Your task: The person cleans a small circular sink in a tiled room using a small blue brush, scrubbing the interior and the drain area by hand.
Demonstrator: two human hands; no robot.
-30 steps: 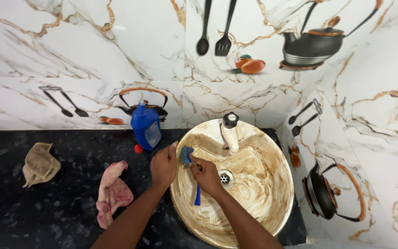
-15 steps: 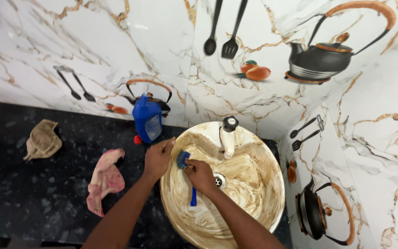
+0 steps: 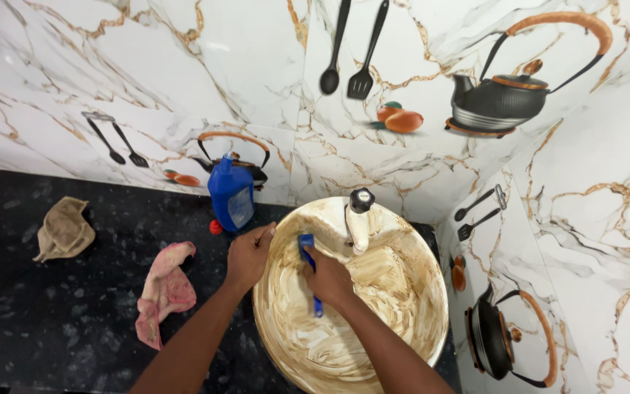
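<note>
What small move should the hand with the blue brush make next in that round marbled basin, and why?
Probably a short scrubbing stroke along the wall near the tap. The right hand holds the blue-handled brush against the inside of the round beige marbled basin, streaked brown, while the left hand braces on its rim.
</note>
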